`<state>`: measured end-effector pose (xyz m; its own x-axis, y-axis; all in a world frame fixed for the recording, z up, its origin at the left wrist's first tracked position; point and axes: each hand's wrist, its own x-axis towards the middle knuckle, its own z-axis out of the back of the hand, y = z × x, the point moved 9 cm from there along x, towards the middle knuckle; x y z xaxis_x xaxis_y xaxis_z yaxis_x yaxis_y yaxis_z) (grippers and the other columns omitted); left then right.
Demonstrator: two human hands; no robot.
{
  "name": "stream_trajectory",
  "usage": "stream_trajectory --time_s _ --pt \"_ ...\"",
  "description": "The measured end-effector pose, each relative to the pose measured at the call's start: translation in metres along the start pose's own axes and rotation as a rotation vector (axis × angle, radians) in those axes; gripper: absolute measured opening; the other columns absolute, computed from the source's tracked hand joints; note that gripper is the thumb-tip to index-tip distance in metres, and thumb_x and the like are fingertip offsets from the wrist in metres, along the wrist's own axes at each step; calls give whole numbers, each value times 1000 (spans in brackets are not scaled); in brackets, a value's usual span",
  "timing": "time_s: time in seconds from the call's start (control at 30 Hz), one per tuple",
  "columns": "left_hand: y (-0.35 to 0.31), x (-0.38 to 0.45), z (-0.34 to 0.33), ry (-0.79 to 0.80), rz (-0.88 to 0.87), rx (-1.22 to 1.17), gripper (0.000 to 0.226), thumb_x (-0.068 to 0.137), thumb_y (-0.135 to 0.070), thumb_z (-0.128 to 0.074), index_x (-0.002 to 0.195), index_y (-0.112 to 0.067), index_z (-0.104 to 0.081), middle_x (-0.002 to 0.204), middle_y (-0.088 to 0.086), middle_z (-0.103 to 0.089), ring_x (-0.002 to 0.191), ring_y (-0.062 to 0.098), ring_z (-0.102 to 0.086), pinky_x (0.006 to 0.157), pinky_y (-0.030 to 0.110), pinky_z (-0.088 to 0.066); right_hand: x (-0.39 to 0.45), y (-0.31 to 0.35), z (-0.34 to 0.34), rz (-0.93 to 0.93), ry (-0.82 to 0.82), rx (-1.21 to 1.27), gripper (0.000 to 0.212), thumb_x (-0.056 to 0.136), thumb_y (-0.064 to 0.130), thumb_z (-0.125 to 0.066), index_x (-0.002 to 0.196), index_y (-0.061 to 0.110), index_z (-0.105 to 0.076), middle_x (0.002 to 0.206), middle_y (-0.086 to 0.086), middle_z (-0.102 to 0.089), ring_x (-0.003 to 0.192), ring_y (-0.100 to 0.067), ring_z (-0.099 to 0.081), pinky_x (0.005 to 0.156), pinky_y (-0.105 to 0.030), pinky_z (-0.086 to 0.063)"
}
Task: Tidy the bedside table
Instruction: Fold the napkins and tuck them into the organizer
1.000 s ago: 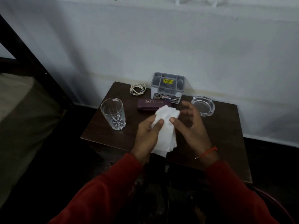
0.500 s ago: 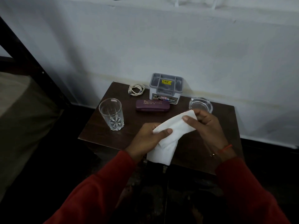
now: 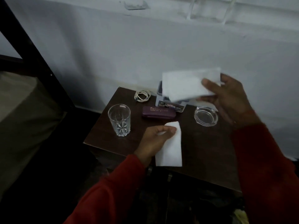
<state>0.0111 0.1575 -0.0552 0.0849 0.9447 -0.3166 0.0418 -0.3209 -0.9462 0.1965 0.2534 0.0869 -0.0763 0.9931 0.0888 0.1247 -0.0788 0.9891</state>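
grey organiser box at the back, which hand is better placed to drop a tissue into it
The right hand. Its tissue is already raised directly in front of the grey organiser box; the left hand holds its tissue low, near the table's front edge.

Dim overall, cold bluish cast. Wall brightest, 12 o'clock. Deep black shadow 6 to 9 o'clock. Motion blur on right hand. Wide-angle bowing at edges.
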Motion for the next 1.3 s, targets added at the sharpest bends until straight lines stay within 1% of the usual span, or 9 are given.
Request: stream_trajectory --time_s 0.1,0.23,0.43,0.6,0.7,0.9,1.03,1.13,1.3 --pt "2 0 -6 48 -9 90 21 92 -32 -71 108 -22 -80 112 -15 -73 94 -14 -60 68 -5 -40 54 -21 -29 -50 -78 43 28 91 4 -66 117 -2 -61 119 -21 -70 96 -39 -73 68 -39 -64" --pt "0 0 -1 46 -20 171 28 92 -37 -69 113 -21 -78 121 -7 -73 113 2 -62 98 17 -46 94 -78 -33 -243 -212 -368 36 89 -10 -60 125 -11 -54 131 -29 -57 106 -47 -66 64 -47 -61" --pt "-3 2 15 -7 -38 193 31 91 -42 -69 112 -22 -78 119 -8 -74 117 5 -63 104 24 -46 115 -48 -18 -69 -270 -982 49 91 10 -61 138 1 -53 148 -18 -46 134 -33 -48 111 -34 -40" --pt "-4 1 8 8 -39 209 30 92 -41 -69 112 -22 -78 117 -6 -75 115 7 -65 105 29 -48 126 -42 -50 -101 -193 -1078 47 91 17 -63 135 3 -56 144 -17 -52 128 -30 -54 84 -5 -43" --pt "-4 1 8 7 -33 224 30 91 -42 -69 112 -23 -78 120 -5 -74 116 10 -64 107 32 -48 127 -51 -74 -165 -134 -1125 47 91 18 -63 134 2 -55 141 -18 -54 125 -32 -57 99 -27 -45" --pt "0 3 9 9 -20 229 32 91 -43 -69 113 -23 -78 123 -5 -73 120 11 -63 108 32 -47 112 -82 -109 -350 53 -728 49 94 39 -62 110 -7 -57 96 -24 -64 98 -47 -70 91 -56 -56" --pt "-12 3 20 -95 -88 173 21 96 -23 -65 113 -22 -76 125 -2 -71 121 15 -62 110 39 -46 94 -40 -81 -95 -140 -738 42 96 47 -52 99 9 -70 109 -16 -72 84 -32 -69 79 -45 -57" --pt "-24 -2 37 -251 -159 -26 41 95 -4 -61 130 -25 -63 131 -1 -65 113 15 -63 106 39 -50 41 -52 -60 -212 -123 -362 31 95 46 -57 103 18 -67 101 -7 -73 59 -16 -62 53 -28 -52" --pt "-25 -4 39 -285 -115 -556 57 96 1 -59 146 -22 -47 122 1 -68 114 24 -65 103 47 -52 -57 -90 -73 -367 90 -176 34 82 46 -70 109 26 -71 109 -1 -76 96 -18 -73 76 -33 -62"
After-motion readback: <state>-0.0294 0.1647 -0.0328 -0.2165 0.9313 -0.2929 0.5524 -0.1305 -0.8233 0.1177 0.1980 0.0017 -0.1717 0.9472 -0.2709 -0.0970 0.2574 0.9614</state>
